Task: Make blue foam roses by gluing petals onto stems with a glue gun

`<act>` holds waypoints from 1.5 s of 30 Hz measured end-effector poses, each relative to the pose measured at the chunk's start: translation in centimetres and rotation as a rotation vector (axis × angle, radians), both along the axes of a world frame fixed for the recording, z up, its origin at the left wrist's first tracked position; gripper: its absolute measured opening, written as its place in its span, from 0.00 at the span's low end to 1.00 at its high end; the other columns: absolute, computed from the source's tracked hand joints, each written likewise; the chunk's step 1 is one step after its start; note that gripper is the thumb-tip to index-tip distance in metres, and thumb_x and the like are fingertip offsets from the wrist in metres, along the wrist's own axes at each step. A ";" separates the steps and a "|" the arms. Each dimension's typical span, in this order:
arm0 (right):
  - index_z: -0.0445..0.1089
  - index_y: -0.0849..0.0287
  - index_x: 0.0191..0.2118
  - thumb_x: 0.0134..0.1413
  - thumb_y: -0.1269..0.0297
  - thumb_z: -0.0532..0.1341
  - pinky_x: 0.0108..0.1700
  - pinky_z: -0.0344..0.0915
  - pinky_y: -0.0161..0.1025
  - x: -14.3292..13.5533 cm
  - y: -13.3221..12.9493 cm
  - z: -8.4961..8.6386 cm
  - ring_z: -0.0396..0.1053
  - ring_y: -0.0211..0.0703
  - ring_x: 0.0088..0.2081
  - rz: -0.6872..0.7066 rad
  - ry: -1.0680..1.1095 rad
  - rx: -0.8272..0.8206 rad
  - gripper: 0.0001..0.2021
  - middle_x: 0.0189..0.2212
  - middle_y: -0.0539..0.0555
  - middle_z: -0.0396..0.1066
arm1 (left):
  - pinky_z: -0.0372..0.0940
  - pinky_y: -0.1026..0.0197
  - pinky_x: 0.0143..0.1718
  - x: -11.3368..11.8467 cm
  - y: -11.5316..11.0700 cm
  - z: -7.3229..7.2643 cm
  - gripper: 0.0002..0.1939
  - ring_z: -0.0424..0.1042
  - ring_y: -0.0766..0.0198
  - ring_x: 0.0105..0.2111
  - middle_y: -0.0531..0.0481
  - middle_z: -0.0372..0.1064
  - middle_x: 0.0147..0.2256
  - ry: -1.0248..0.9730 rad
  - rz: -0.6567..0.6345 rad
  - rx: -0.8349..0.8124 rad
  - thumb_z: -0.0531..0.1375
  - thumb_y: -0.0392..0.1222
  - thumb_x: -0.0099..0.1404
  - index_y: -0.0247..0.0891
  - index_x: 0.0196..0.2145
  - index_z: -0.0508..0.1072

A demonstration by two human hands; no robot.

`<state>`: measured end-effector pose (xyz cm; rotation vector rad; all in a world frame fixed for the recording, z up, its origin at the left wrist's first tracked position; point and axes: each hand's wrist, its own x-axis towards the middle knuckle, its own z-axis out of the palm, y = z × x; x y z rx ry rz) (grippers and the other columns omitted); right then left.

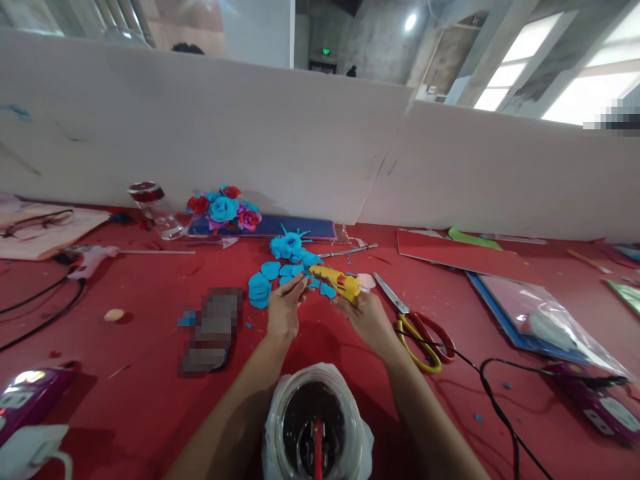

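Observation:
My right hand (367,317) is wrapped round a yellow hot glue gun (336,281), its nozzle pointing left. At the nozzle, my left hand (285,310) pinches a small blue paper petal, mostly hidden by the fingers. Just beyond both hands lies a blue paper flower (289,245) with thin spiky strips. Loose blue petals lie around the fingers, and a stack of blue petals (259,291) sits left of my left hand. Scissors (420,333) with yellow and red handles rest right of my right hand.
An open jar (320,380) with a red-handled tool inside stands between my forearms. A phone-like dark object (213,333), a pink glue gun (93,261), a glass bottle (157,210) and a paper bouquet (223,209) are leftward. A black cord (483,367) crosses the right side. A white partition (280,147) rises behind.

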<state>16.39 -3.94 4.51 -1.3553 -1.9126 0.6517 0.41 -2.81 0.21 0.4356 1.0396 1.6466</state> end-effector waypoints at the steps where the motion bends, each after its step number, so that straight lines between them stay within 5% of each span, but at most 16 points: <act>1: 0.67 0.56 0.29 0.56 0.53 0.55 0.27 0.57 0.36 0.0 0.0 0.0 0.67 0.45 0.27 -0.001 -0.002 0.001 0.13 0.20 0.52 0.67 | 0.56 0.65 0.26 0.0 0.0 0.0 0.19 0.72 0.66 0.26 0.44 0.78 0.30 0.004 -0.002 -0.001 0.72 0.41 0.41 0.35 0.33 0.80; 19: 0.66 0.58 0.33 0.57 0.51 0.55 0.27 0.52 0.35 0.2 0.2 -0.8 0.58 0.39 0.24 0.003 -0.029 -0.051 0.14 0.22 0.51 0.64 | 0.56 0.66 0.26 -0.1 0.1 -0.2 0.19 0.72 0.68 0.25 0.44 0.78 0.30 0.014 0.002 -0.003 0.72 0.42 0.40 0.35 0.33 0.80; 27: 0.68 0.58 0.32 0.56 0.52 0.56 0.26 0.53 0.34 1.6 0.2 0.6 0.61 0.39 0.24 0.017 -0.056 -0.037 0.14 0.22 0.50 0.67 | 0.57 0.67 0.26 -0.7 0.6 -0.7 0.21 0.71 0.69 0.25 0.46 0.78 0.30 -0.020 0.040 -0.013 0.73 0.42 0.40 0.35 0.35 0.80; 30: 0.70 0.59 0.34 0.58 0.49 0.54 0.28 0.56 0.35 4.0 0.8 1.0 0.66 0.42 0.27 -0.132 -0.150 -0.054 0.17 0.25 0.53 0.70 | 0.57 0.68 0.25 -1.2 0.7 -0.6 0.22 0.71 0.70 0.24 0.46 0.78 0.29 -0.065 0.060 -0.015 0.73 0.42 0.38 0.35 0.35 0.80; 34: 0.67 0.62 0.47 0.61 0.54 0.52 0.36 0.61 0.40 7.7 1.6 0.1 0.72 0.53 0.40 -0.509 -0.520 -0.103 0.18 0.41 0.64 0.71 | 0.57 0.68 0.24 -1.2 0.6 -0.4 0.22 0.71 0.70 0.24 0.46 0.78 0.29 -0.084 0.044 -0.006 0.74 0.41 0.38 0.35 0.34 0.79; 39: 0.67 0.69 0.48 0.61 0.63 0.50 0.43 0.62 0.47 10.6 2.1 -2.0 0.71 0.59 0.45 -0.660 -0.767 -0.256 0.16 0.45 0.71 0.69 | 0.58 0.70 0.25 -0.4 0.2 0.1 0.20 0.72 0.70 0.26 0.46 0.77 0.29 -0.082 -0.031 0.011 0.74 0.41 0.39 0.35 0.33 0.79; 43: 0.69 0.67 0.50 0.57 0.68 0.53 0.48 0.59 0.53 8.8 2.1 -1.8 0.65 0.63 0.51 -0.778 -0.660 -0.067 0.17 0.51 0.73 0.65 | 0.56 0.69 0.23 -0.1 -0.1 0.6 0.20 0.72 0.70 0.24 0.49 0.76 0.27 -0.056 -0.076 0.029 0.74 0.41 0.39 0.35 0.33 0.78; 45: 0.71 0.62 0.49 0.57 0.68 0.53 0.50 0.58 0.53 6.0 1.9 -1.5 0.65 0.60 0.51 -0.688 -0.465 0.079 0.16 0.53 0.68 0.66 | 0.56 0.69 0.23 0.0 -0.3 0.7 0.20 0.71 0.70 0.23 0.51 0.74 0.25 -0.042 -0.120 0.020 0.74 0.41 0.39 0.35 0.32 0.78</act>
